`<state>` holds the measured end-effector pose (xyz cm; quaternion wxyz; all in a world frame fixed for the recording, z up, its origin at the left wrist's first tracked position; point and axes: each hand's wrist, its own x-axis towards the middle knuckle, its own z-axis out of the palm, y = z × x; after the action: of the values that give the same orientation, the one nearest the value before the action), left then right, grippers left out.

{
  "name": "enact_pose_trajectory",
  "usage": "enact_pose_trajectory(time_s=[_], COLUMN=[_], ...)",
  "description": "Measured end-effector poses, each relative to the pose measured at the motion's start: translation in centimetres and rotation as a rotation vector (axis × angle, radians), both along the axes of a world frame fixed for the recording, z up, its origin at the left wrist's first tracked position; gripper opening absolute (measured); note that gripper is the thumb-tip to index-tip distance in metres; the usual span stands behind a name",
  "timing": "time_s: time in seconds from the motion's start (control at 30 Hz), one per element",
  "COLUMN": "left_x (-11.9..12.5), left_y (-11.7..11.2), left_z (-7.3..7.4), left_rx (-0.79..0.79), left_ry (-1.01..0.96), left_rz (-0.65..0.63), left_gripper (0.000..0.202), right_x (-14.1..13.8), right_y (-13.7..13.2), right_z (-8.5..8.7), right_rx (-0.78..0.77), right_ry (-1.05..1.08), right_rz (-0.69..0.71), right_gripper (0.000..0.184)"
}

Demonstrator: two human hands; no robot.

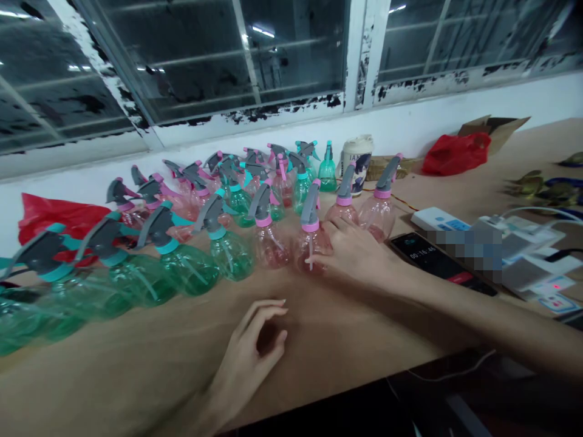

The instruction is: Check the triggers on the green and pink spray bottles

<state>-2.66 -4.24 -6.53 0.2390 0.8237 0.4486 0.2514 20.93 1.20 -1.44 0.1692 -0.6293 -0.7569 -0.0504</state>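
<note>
My right hand (348,249) is closed around the body of a clear pink spray bottle (311,243), thumb at its front and fingers at its right side. The bottle stands upright, with a grey trigger head and pink collar. Just left of it is another pink spray bottle (272,246), and a green spray bottle (231,255) with a teal collar comes after that. Two more pink bottles stand beyond my right hand, one of them a pink bottle (378,212) near the phone. My left hand (250,346) hovers low over the table, fingers curved, thumb apart, holding nothing.
Several green and pink spray bottles crowd the table (150,370) toward the wall. A paper cup (357,161) stands behind. On the right lie a phone (437,261), a power strip (439,221) with plugs and cables, and a red plastic bag (455,153).
</note>
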Motion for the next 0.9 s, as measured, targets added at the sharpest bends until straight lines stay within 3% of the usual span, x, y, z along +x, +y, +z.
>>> enact_pose_trajectory(time_s=[0.57, 0.77, 0.9], left_x=[0.4, 0.8, 1.4], left_y=[0.1, 0.6, 1.4], left_z=[-0.6, -0.4, -0.2], left_rx=[-0.032, -0.038, -0.037], left_ry=[0.036, 0.028, 0.039], left_rz=[-0.069, -0.097, -0.115], left_gripper=[0.023, 0.025, 0.024], right_x=[-1.2, -0.4, 2.5], right_y=[3.8, 2.1, 0.3], right_z=[0.1, 0.5, 0.5], right_rx=[0.042, 0.062, 0.155], right_ry=[-0.024, 0.002, 0.142], right_rz=[-0.114, -0.094, -0.083], right_gripper=[0.039, 0.05, 0.034])
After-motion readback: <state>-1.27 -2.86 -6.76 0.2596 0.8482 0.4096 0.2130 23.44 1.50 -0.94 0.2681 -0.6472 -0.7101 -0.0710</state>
